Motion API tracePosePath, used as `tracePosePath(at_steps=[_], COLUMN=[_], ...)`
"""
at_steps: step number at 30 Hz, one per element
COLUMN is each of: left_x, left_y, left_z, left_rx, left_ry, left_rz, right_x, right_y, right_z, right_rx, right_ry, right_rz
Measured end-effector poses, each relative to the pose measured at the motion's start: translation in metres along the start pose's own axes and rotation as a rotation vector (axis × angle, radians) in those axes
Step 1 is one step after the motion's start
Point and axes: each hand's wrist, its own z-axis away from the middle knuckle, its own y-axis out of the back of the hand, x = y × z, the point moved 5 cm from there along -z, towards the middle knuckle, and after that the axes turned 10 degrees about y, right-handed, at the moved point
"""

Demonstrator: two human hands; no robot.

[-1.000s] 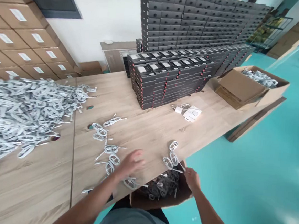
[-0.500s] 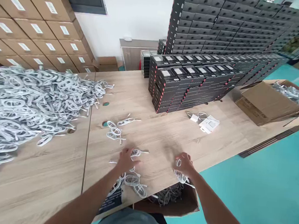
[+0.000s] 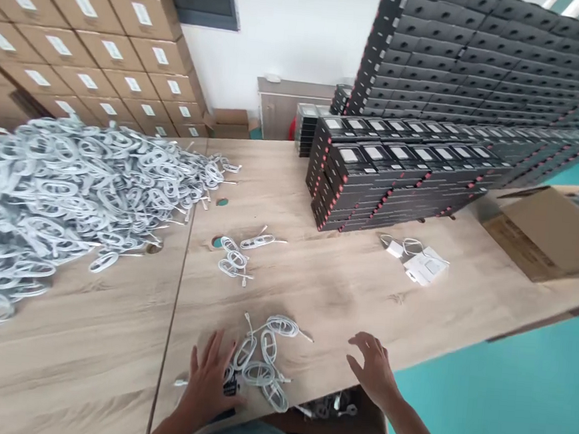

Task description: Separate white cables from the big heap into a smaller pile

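Note:
Several coiled white cables (image 3: 258, 373) lie in a loose group at the table's front edge. My left hand (image 3: 210, 379) is spread open at their left side, its fingers over or against the nearest coil; a dark printed item (image 3: 231, 385) shows beside it. To the right, my right hand (image 3: 372, 365) hovers near the table edge, fingers apart and holding nothing. Below the edge, an open carton (image 3: 353, 430) with cables inside stands between my hands. Farther up the table lies a smaller group of coiled cables (image 3: 235, 259).
A large heap of coiled cables (image 3: 85, 194) covers the left table. Stacked black boxes (image 3: 392, 185) stand at the back right, near a white adapter (image 3: 395, 249) and a small white box (image 3: 426, 266). A brown carton (image 3: 554, 231) sits far right; labelled cartons (image 3: 107, 49) rise behind the heap.
My right hand has let go of the cable it held over the carton. My left hand has moved left and nearer to me, off the upper coils. The view has shifted slightly.

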Motion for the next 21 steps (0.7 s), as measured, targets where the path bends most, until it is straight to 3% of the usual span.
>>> tracePosePath(at_steps=[3, 7, 9, 11, 13, 16, 18, 21], left_x=[-0.007, -0.007, -0.012, -0.022, -0.033, -0.037, -0.03, -0.011], left_y=[-0.019, -0.037, -0.047, -0.057, -0.064, -0.062, -0.052, -0.033], left_z=[0.011, 0.021, 0.026, 0.035, 0.046, 0.057, 0.057, 0.044], left_rx=[0.139, 0.384, 0.461, 0.496, 0.489, 0.449, 0.43, 0.411], left_ry=[-0.077, -0.137, -0.102, 0.005, 0.135, 0.167, 0.116, 0.088], left_rz=[0.06, 0.09, 0.093, 0.092, 0.094, 0.114, 0.133, 0.21], right_x=[-0.034, -0.102, -0.142, -0.186, -0.227, -0.272, -0.283, -0.27], right_y=[-0.009, -0.043, -0.065, -0.088, -0.11, -0.138, -0.15, -0.151], right_z=[-0.114, -0.281, -0.349, -0.398, -0.424, -0.424, -0.403, -0.353], right_rx=[-0.024, -0.154, -0.236, -0.316, -0.4, -0.534, -0.609, -0.679], right_ry=[0.047, -0.013, -0.043, -0.003, 0.095, 0.29, 0.401, 0.55], right_rz=[-0.051, -0.056, -0.028, 0.002, 0.036, 0.123, 0.172, 0.194])
